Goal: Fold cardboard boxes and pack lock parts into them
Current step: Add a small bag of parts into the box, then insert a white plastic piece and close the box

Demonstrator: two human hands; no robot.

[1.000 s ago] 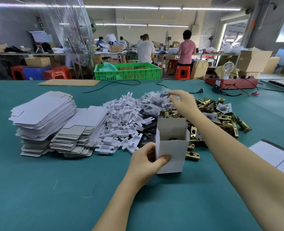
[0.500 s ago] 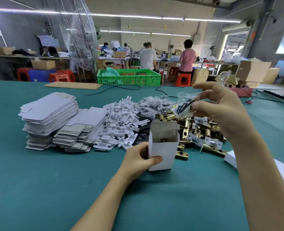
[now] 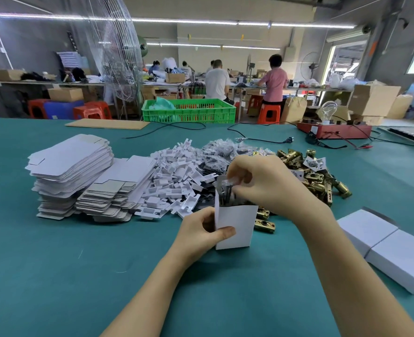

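Note:
A small white cardboard box [image 3: 238, 224] stands upright and open on the green table. My left hand [image 3: 201, 231] grips its left side, thumb on the front face. Over the box's mouth my right hand [image 3: 261, 182] pinches a clear plastic bag of screws [image 3: 225, 188], whose lower end is inside the box. Behind lie a heap of brass lock latches [image 3: 315, 177], a pile of small screw bags [image 3: 225, 148] and a pile of white plastic inserts [image 3: 176, 181]. Stacks of flat box blanks [image 3: 72, 166] stand at the left.
Two closed white boxes [image 3: 390, 246] lie at the right edge. A green crate [image 3: 189, 114], a cardboard sheet [image 3: 107, 124], black cables [image 3: 249, 132] and a red device with a bulb [image 3: 334, 130] sit at the table's far side. People work at benches beyond.
My right hand lifted a screw bag off the pile, carried it toward me and lowered it into the box's mouth. My left hand kept hold of the box.

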